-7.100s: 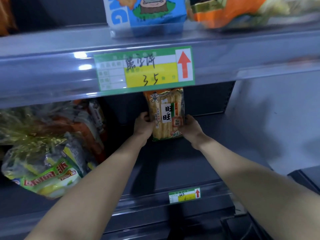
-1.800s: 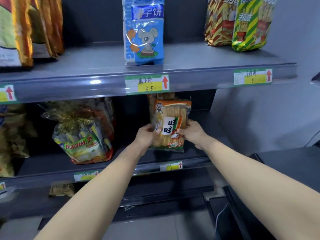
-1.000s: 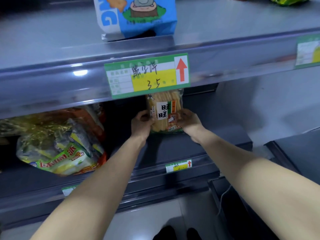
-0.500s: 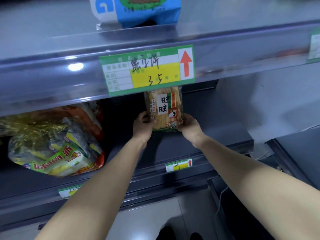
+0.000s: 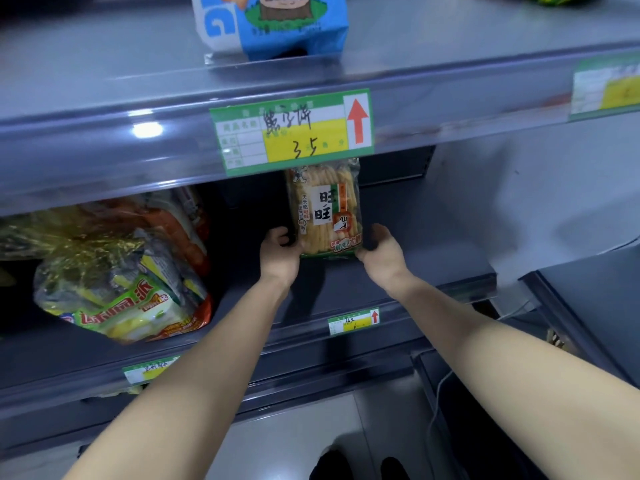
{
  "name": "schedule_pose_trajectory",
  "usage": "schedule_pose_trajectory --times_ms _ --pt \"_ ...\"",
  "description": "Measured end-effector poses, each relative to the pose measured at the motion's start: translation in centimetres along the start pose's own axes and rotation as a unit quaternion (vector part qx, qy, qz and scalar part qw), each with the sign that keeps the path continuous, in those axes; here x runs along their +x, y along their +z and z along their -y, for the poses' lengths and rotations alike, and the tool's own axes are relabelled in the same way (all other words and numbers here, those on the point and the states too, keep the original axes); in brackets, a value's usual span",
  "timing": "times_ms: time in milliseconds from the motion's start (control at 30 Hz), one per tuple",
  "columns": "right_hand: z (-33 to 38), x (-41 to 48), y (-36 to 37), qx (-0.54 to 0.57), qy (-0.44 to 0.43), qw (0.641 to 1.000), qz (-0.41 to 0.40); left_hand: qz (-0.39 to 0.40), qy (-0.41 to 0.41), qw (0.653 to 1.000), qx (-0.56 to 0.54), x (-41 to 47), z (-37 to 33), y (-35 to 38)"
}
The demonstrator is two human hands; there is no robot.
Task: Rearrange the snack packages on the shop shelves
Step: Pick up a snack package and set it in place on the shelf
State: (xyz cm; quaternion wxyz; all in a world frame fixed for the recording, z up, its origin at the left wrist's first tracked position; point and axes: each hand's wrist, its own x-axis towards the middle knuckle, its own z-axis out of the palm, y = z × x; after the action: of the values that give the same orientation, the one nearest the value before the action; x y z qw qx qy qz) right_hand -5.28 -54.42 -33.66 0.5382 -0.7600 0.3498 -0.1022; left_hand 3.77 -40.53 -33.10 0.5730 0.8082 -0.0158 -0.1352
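Pack (image 5: 325, 209) between left grip (image 5: 280, 252), right grip (image 5: 381, 251)

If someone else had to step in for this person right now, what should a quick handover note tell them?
The left hand holds the lower left corner of the rice cracker pack. The right hand holds its lower right corner.
Where: the pack is upright and facing out on the middle shelf, below the 3.5 price tag. A large mixed snack bag lies to its left. A blue pack stands on the shelf above.
Done: the pack is set upright in its spot.
Left: let go, check it stands alone, then probably tidy the other packages.
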Motion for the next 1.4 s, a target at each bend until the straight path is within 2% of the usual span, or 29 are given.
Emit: schedule_pose_trajectory --times_ms 167,500,667,867,1000,1167,1400 --pt "1.6 -2.9 -1.1 0.006 -0.05 0.999 -0.005 0.005 0.033 0.999 -0.017 -3.2 -1.7 -0.6" --pt "5.4 -10.8 -4.4 0.053 -0.165 0.985 0.019 0.013 0.163 0.986 0.011 -12.2 -6.4 -2.7" --pt "8.4 -14.8 -7.4 0.043 -0.263 0.964 0.001 0.003 0.23 0.973 0.016 -17.3 -9.9 -3.7" --pt "13.4 -18.2 -10.2 0.061 -0.354 0.933 -0.019 -0.036 0.339 0.94 -0.004 -21.6 -15.1 -6.2" --pt "16.6 -19.0 -11.1 0.089 -0.382 0.919 -0.029 -0.029 0.373 0.927 -0.031 -22.8 -18.6 -6.9" --pt "19.8 -17.6 -13.8 0.079 -0.406 0.906 -0.087 -0.009 0.422 0.905 -0.048 -22.1 -23.1 -6.5" --pt "21.7 -13.0 -20.0 0.048 -0.355 0.91 -0.208 0.089 0.432 0.895 -0.069 -19.1 -28.0 -2.2"
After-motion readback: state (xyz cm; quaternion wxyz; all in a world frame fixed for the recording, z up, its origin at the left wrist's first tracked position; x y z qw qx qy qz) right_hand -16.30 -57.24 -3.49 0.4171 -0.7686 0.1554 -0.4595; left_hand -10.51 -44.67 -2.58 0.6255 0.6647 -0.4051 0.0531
